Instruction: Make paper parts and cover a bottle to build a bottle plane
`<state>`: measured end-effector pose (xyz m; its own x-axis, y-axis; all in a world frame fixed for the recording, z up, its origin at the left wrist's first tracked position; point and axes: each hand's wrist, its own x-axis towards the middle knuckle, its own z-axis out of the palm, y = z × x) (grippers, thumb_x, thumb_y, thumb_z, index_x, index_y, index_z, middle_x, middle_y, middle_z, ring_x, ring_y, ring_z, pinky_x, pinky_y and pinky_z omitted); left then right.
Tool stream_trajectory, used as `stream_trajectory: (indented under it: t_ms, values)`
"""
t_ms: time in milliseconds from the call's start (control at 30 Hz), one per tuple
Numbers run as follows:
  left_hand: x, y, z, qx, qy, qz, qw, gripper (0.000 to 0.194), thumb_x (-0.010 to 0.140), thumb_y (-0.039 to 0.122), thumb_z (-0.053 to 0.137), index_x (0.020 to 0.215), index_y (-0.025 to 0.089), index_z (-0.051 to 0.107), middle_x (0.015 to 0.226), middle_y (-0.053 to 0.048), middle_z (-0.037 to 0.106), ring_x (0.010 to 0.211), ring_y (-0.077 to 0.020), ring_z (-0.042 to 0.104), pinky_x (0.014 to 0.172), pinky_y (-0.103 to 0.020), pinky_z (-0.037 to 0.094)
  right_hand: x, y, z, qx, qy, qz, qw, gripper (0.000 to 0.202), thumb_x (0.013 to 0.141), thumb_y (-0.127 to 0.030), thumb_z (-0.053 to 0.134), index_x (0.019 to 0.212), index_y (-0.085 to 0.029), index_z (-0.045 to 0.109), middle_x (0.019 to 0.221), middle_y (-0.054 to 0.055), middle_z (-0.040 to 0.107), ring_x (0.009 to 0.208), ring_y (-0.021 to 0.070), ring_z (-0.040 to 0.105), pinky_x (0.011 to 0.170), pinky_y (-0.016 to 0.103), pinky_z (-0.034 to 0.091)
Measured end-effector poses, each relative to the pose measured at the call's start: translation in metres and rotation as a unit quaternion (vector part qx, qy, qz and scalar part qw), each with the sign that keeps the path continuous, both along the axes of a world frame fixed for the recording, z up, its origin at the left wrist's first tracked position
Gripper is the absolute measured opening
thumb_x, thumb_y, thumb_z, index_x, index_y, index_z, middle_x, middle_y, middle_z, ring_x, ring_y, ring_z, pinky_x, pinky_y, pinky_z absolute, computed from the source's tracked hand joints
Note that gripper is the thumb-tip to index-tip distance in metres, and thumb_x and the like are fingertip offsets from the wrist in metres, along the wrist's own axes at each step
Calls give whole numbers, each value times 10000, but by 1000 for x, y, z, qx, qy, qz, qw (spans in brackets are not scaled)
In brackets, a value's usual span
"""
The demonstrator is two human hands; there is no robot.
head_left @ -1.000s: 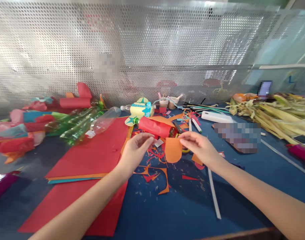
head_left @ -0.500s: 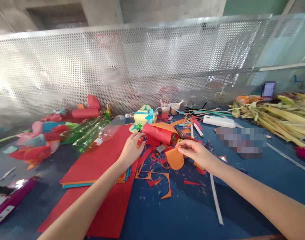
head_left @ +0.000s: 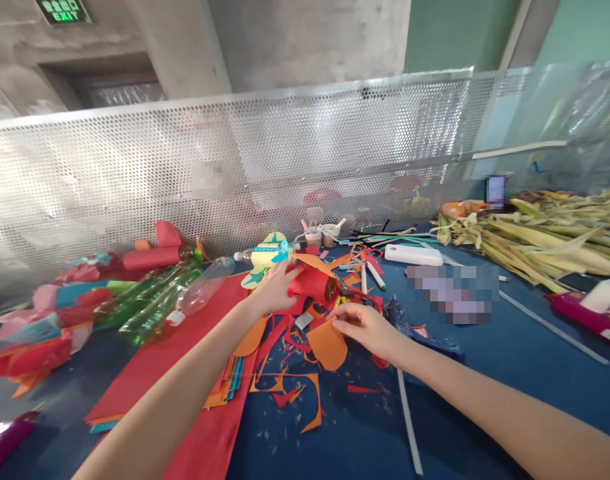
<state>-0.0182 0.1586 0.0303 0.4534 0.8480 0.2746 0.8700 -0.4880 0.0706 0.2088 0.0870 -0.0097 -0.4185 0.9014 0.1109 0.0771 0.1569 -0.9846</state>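
Observation:
A bottle wrapped in red paper (head_left: 312, 283) lies on its side in the middle of the table, its bare end facing right. My left hand (head_left: 275, 290) is closed over its left end, hiding the neck. My right hand (head_left: 365, 325) pinches an orange paper cutout (head_left: 329, 345) with one rounded end, just below the bottle's right end. Another orange paper piece (head_left: 251, 337) shows under my left wrist, on the red paper sheets (head_left: 179, 360). Paper scraps (head_left: 289, 387) are strewn below the hands. Behind the red bottle lies a yellow-wrapped bottle (head_left: 268, 255) with blue stars.
Green plastic bottles (head_left: 157, 303) and a clear bottle (head_left: 205, 293) lie at left beside coloured paper pieces (head_left: 59, 313). Markers (head_left: 375, 275), small cups (head_left: 331, 235) and a white tool (head_left: 413, 255) sit behind. Dried husks (head_left: 539, 233) cover the far right, before a perforated metal screen (head_left: 285, 160).
My view has tilted up and turned right. My left hand has moved over the red-wrapped bottle's left end. The orange cutout stays in my right hand.

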Motion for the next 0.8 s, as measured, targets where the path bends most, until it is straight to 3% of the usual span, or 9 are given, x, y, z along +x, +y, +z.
stream_trajectory:
  t_ms: [233, 400, 567, 700, 800]
  values:
    - [-1, 12, 12, -26, 7, 1, 1000, 682, 601, 227, 699, 1256, 216, 506, 1345, -136, 452, 1293, -376, 360, 1041, -519, 319, 2, -4, 6, 10, 28, -21, 999, 260, 743, -426, 610, 869, -200, 590, 825, 30, 637, 821, 194, 619, 760, 326, 483]
    - [-10, -1, 40, -52, -40, 21, 998, 630, 629, 353, 714, 1199, 172, 518, 1152, -123, 598, 1132, -324, 519, 984, -471, 382, 4, -8, 13, 5, 39, -21, 999, 240, 727, -409, 636, 846, -207, 587, 801, 22, 626, 794, 187, 609, 747, 322, 480]
    - [-20, -25, 71, -71, -125, 94, 985, 737, 669, 508, 677, 1283, 172, 447, 1232, -150, 562, 1120, -339, 527, 970, -494, 380, 0, -15, 16, 1, 38, -22, 999, 258, 707, -420, 629, 851, -207, 609, 773, 15, 605, 765, 184, 586, 721, 317, 472]
    - [-21, -40, 83, -168, -198, 120, 958, 719, 665, 603, 663, 1236, 190, 518, 1245, -150, 586, 1130, -354, 539, 962, -466, 405, 1, -16, 20, 3, 43, -29, 999, 238, 709, -421, 620, 833, -218, 610, 791, 13, 611, 787, 188, 585, 731, 316, 463]
    - [-15, -52, 80, -286, -268, 113, 913, 622, 731, 644, 574, 1160, 194, 587, 1210, -130, 639, 1047, -306, 618, 860, -378, 496, 3, -17, 23, -5, 38, -26, 999, 237, 702, -405, 648, 848, -218, 636, 798, 13, 628, 812, 193, 593, 759, 322, 461]
